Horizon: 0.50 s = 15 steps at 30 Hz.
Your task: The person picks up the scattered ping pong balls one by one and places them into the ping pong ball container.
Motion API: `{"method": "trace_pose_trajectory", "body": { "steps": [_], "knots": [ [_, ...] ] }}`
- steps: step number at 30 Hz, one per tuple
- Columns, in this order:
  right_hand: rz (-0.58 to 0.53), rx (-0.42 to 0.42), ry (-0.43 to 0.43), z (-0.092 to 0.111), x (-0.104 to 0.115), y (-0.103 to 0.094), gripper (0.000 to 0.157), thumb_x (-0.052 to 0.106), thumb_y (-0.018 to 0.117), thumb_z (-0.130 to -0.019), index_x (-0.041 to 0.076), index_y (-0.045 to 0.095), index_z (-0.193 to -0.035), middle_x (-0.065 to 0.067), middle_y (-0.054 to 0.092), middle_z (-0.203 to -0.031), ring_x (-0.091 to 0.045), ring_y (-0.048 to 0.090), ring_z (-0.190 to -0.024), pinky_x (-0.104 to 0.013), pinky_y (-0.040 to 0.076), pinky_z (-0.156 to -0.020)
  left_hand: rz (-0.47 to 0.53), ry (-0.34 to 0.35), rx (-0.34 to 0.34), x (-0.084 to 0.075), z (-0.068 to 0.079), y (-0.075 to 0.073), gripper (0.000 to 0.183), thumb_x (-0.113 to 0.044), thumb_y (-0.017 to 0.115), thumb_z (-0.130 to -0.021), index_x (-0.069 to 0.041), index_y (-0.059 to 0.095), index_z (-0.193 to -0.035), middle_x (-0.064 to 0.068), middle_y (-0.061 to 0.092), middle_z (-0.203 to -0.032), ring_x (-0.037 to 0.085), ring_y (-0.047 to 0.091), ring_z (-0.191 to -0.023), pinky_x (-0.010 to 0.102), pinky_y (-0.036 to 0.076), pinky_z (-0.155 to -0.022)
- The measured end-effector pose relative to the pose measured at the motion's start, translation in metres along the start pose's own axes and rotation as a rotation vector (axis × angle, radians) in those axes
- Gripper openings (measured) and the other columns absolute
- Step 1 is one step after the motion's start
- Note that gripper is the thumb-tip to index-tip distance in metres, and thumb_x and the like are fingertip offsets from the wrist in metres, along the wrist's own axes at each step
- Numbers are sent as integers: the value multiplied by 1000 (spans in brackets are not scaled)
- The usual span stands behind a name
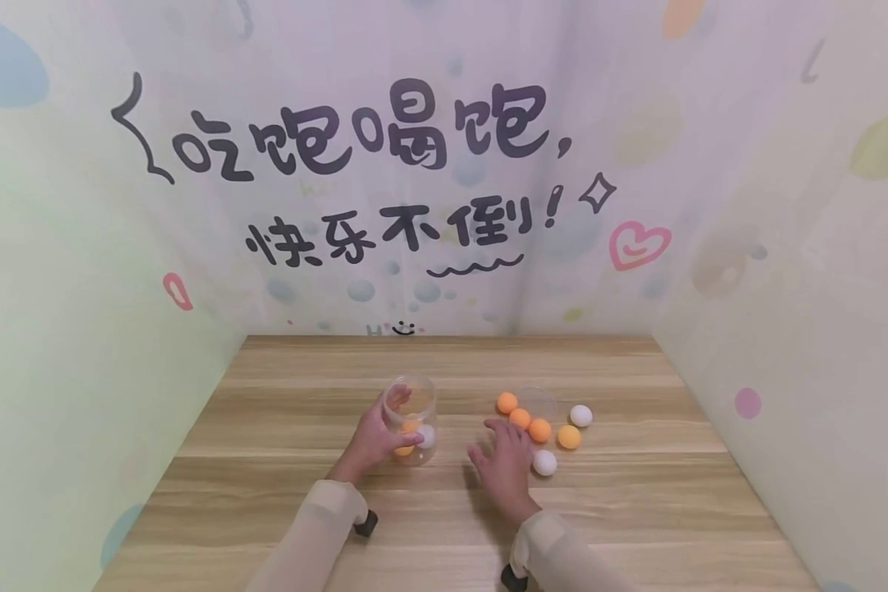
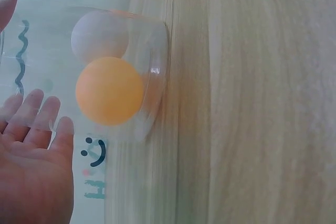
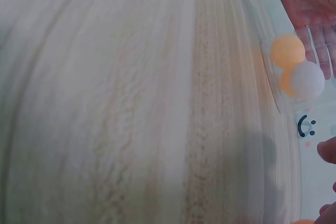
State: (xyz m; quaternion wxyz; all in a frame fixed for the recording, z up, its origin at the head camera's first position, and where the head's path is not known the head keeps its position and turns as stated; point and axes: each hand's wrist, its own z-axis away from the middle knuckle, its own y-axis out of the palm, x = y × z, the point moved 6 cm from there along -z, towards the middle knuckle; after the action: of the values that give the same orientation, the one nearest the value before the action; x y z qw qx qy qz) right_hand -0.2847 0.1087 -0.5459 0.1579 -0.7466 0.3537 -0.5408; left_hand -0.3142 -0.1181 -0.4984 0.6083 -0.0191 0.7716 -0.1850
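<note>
- the clear jar [image 1: 432, 404] stands on the wooden table [image 1: 444, 526], low and just left of centre in the head frame, within the left hand [image 1: 372, 437], whose thumb and fingers are curled round its wall.
- in the jar: two orange balls [image 1: 403, 450] and one white ball [image 1: 425, 437].
- right hand [image 1: 506, 470], lower centre-right, has its thumb and fingers apart; nothing shows between them.
- just beyond and to its right lie four loose orange balls [image 1: 539, 430] and two loose white balls [image 1: 544, 463], around a clear round disc [image 1: 540, 401].

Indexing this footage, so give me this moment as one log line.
left hand: holds clear cup, orange and white balls inside | right hand: near loose balls, nothing visibly held
</note>
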Motion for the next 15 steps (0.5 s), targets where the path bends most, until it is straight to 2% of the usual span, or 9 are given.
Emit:
{"method": "trace_pose_trajectory", "body": {
  "steps": [6,15],
  "knots": [
    [5,36,7,1,-6,3,43,5,81,-77,6,63,-116,-13,59,-123,-37,43,-121,-56,32,-100,8,-5,4,2,0,0,86,-5,85,-73,1,38,-144,22,44,-145,35,39,-136,52,30,-110],
    [-43,37,-81,2,-12,5,44,-8,75,-73,3,62,-114,-16,59,-120,-39,46,-115,-54,39,-96,6,-2,0,2,-1,0,86,-4,86,-71,2,38,-143,22,44,-145,35,39,-135,53,30,-110]
  ]
}}
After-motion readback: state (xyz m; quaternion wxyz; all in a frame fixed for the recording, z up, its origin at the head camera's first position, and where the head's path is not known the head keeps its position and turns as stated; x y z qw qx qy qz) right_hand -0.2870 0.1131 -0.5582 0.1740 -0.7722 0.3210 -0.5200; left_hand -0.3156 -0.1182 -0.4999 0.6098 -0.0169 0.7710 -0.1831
